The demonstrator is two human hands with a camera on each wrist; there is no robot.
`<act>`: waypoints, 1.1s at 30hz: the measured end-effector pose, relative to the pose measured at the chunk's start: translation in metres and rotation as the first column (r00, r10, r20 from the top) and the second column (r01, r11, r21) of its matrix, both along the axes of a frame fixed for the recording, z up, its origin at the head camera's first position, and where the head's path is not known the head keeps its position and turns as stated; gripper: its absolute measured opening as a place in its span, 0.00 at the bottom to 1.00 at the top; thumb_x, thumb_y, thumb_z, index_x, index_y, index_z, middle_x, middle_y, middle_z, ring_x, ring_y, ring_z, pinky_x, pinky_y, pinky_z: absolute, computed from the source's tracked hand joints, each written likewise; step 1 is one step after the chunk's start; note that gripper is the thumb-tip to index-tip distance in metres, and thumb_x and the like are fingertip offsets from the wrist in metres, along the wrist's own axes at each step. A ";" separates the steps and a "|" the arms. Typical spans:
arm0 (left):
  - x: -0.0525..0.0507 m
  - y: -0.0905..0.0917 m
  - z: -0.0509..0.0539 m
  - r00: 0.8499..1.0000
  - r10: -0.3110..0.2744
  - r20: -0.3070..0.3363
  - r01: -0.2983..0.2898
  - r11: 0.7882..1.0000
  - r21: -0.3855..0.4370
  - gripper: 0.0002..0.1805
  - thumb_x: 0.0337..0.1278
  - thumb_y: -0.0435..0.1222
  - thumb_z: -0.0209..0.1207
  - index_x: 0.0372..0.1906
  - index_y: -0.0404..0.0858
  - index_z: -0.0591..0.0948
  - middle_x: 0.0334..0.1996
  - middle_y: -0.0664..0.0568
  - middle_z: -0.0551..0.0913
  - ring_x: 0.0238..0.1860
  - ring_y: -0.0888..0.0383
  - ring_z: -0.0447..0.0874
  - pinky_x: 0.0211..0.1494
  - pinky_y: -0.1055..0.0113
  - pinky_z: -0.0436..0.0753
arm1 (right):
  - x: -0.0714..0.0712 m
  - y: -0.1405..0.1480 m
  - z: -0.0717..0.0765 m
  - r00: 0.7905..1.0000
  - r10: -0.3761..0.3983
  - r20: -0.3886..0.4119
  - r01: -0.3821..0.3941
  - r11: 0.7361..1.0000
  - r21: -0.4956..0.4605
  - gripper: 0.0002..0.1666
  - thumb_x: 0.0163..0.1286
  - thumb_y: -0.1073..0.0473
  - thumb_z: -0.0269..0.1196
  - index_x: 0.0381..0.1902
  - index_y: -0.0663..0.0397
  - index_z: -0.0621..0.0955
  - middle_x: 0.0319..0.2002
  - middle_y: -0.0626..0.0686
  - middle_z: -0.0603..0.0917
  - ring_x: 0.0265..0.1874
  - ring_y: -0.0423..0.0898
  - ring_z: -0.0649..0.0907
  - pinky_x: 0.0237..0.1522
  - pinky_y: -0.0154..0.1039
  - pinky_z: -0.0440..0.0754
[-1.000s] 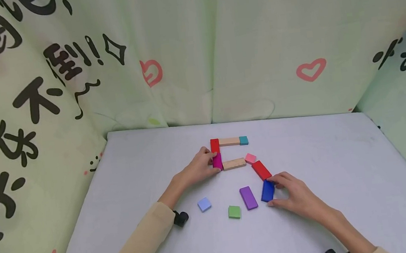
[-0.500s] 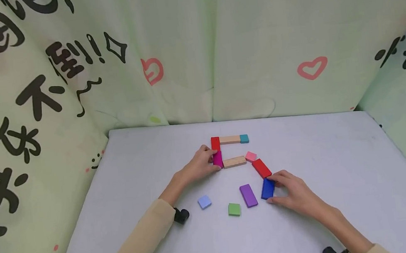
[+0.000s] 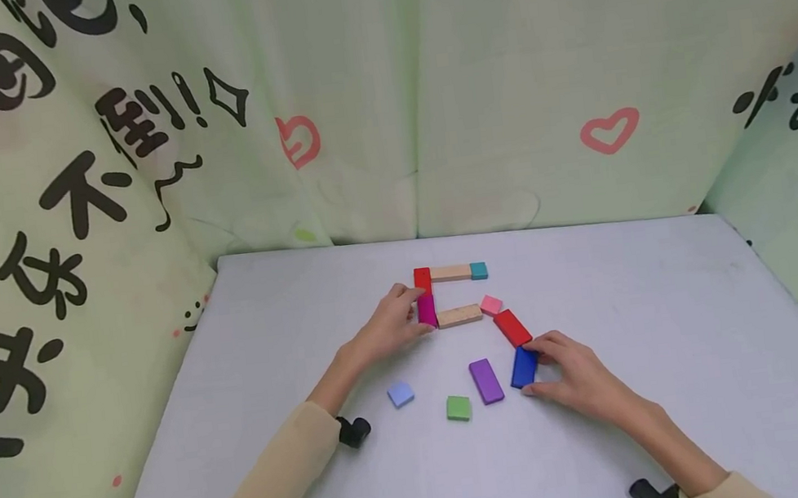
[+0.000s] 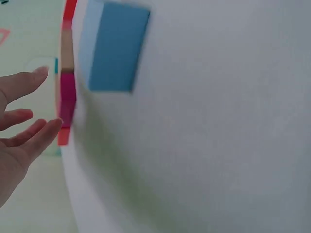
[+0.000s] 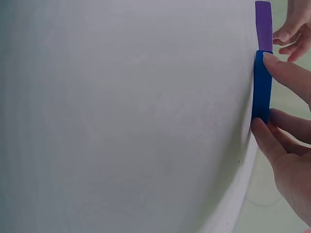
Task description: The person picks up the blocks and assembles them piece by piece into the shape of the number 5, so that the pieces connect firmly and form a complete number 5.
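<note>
My left hand (image 3: 391,324) is at the magenta block (image 3: 426,310), a fingertip on its far end. In the left wrist view the thumb lies slightly apart from the magenta block (image 4: 68,94), and the fingers are fairly straight. My right hand (image 3: 578,368) pinches the blue block (image 3: 523,367) by its two ends, thumb at the near end. The blue block (image 5: 262,85) lies flat on the table, and its far end meets a red block (image 3: 512,327). Another red block (image 3: 422,278) adjoins the magenta one.
A tan block (image 3: 450,273) and teal block (image 3: 479,271) form the back row. A second tan block (image 3: 460,316) leads to a pink block (image 3: 491,305). Loose purple (image 3: 486,381), green (image 3: 458,408) and light-blue blocks (image 3: 401,394) lie nearer on the white table (image 3: 675,332).
The head view shifts slightly. Both hands stay at the same blocks, and no block visibly changes place relative to the others.
</note>
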State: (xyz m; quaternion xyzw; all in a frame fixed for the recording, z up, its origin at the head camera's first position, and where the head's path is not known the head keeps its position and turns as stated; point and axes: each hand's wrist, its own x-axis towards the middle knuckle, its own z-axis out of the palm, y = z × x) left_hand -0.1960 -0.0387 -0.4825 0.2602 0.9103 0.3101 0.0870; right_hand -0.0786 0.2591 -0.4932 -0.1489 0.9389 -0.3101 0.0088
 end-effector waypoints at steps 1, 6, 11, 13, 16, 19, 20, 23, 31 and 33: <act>0.004 0.002 0.003 0.999 -0.021 -0.027 0.021 1.000 0.002 0.33 0.61 0.36 0.72 0.68 0.30 0.75 0.55 0.40 0.77 0.49 0.52 0.79 0.51 0.66 0.84 | 0.000 0.000 0.000 1.000 0.001 -0.003 -0.001 1.000 -0.002 0.35 0.52 0.60 0.81 0.56 0.67 0.82 0.50 0.60 0.82 0.46 0.55 0.87 0.49 0.49 0.87; 0.027 0.016 0.018 0.978 -0.188 -0.093 0.186 0.982 -0.037 0.24 0.63 0.33 0.69 0.63 0.32 0.81 0.59 0.43 0.80 0.57 0.50 0.82 0.59 0.63 0.84 | -0.001 0.001 0.003 1.000 0.004 -0.005 -0.004 1.000 -0.004 0.35 0.52 0.61 0.81 0.56 0.67 0.81 0.50 0.60 0.82 0.46 0.56 0.87 0.49 0.49 0.87; 0.043 0.034 0.021 0.922 -0.378 -0.086 0.362 0.918 -0.162 0.21 0.67 0.33 0.65 0.64 0.36 0.81 0.64 0.48 0.80 0.67 0.55 0.76 0.67 0.69 0.78 | -0.002 0.002 0.005 1.000 0.011 0.018 -0.010 1.000 -0.009 0.36 0.53 0.59 0.82 0.57 0.66 0.81 0.51 0.60 0.82 0.47 0.56 0.87 0.49 0.49 0.87; 0.047 0.040 0.020 0.895 -0.439 -0.085 0.417 0.888 -0.196 0.21 0.68 0.31 0.63 0.64 0.37 0.81 0.65 0.49 0.79 0.69 0.56 0.75 0.68 0.72 0.76 | -0.002 0.003 0.005 1.000 0.019 0.018 -0.019 1.000 -0.020 0.36 0.53 0.58 0.82 0.57 0.66 0.81 0.51 0.60 0.82 0.47 0.56 0.87 0.49 0.49 0.87; 0.052 0.047 0.019 0.857 -0.508 -0.085 0.481 0.848 -0.222 0.21 0.68 0.28 0.60 0.64 0.36 0.81 0.65 0.49 0.79 0.69 0.55 0.74 0.70 0.72 0.73 | -0.002 0.002 0.004 1.000 0.030 0.006 -0.030 0.999 -0.035 0.35 0.52 0.59 0.82 0.56 0.66 0.81 0.50 0.59 0.82 0.47 0.55 0.88 0.49 0.48 0.87; 0.056 0.053 0.019 0.829 -0.554 -0.071 0.524 0.815 -0.247 0.20 0.68 0.26 0.59 0.63 0.36 0.82 0.65 0.49 0.80 0.70 0.56 0.73 0.71 0.74 0.71 | -0.002 0.003 0.003 0.999 0.035 -0.009 -0.035 0.998 -0.043 0.35 0.52 0.60 0.82 0.55 0.67 0.81 0.49 0.59 0.82 0.46 0.55 0.88 0.49 0.48 0.87; 0.057 0.055 0.019 0.822 -0.565 -0.065 0.533 0.805 -0.258 0.20 0.68 0.27 0.59 0.63 0.36 0.82 0.64 0.49 0.80 0.70 0.56 0.73 0.71 0.74 0.71 | -0.002 0.003 0.003 0.999 0.037 -0.012 -0.037 0.998 -0.046 0.35 0.51 0.61 0.82 0.55 0.67 0.81 0.49 0.59 0.82 0.46 0.55 0.88 0.48 0.47 0.87; 0.060 0.058 0.019 0.812 -0.583 -0.042 0.549 0.785 -0.286 0.19 0.68 0.27 0.61 0.61 0.37 0.84 0.63 0.50 0.81 0.69 0.57 0.74 0.69 0.75 0.72 | -0.001 0.002 0.002 0.999 0.037 -0.007 -0.037 0.998 -0.048 0.34 0.52 0.61 0.82 0.55 0.68 0.81 0.49 0.59 0.82 0.46 0.55 0.88 0.48 0.47 0.87; 0.057 0.056 0.011 0.823 -0.568 0.021 0.554 0.793 -0.252 0.20 0.66 0.26 0.61 0.60 0.40 0.85 0.60 0.52 0.81 0.63 0.60 0.76 0.65 0.77 0.74 | 0.000 0.001 0.002 1.000 0.026 0.016 -0.026 0.999 -0.041 0.35 0.52 0.60 0.82 0.56 0.66 0.81 0.50 0.59 0.82 0.47 0.56 0.88 0.49 0.47 0.87; 0.054 0.054 0.008 0.827 -0.561 0.032 0.553 0.802 -0.225 0.20 0.65 0.26 0.61 0.60 0.41 0.85 0.59 0.52 0.81 0.61 0.60 0.76 0.64 0.78 0.75 | 0.000 0.001 0.002 1.000 0.023 0.018 -0.022 0.999 -0.038 0.35 0.52 0.60 0.82 0.56 0.66 0.81 0.50 0.59 0.82 0.47 0.56 0.88 0.49 0.47 0.87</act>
